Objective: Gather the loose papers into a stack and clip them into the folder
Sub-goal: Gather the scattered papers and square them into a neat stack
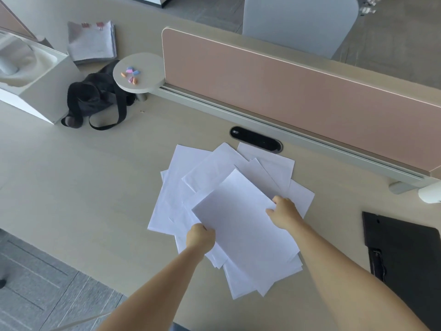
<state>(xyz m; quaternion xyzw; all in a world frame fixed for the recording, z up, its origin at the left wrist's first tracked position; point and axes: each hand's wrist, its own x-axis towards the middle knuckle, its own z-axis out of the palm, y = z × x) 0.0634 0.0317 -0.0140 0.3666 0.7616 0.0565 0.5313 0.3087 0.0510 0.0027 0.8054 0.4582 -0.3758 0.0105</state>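
Where the frame's right edge cut it off, the black flat folder (405, 249) showed only partly, its metal clip hard to make out. Left hand (201, 237) was curled closed on the left edge of the top white sheet (241, 225); right hand (285, 212) pinched its right edge. Loose white papers (191, 185) lay fanned beneath both hands on the pale wooden desk (95, 187), the folder well apart, right.
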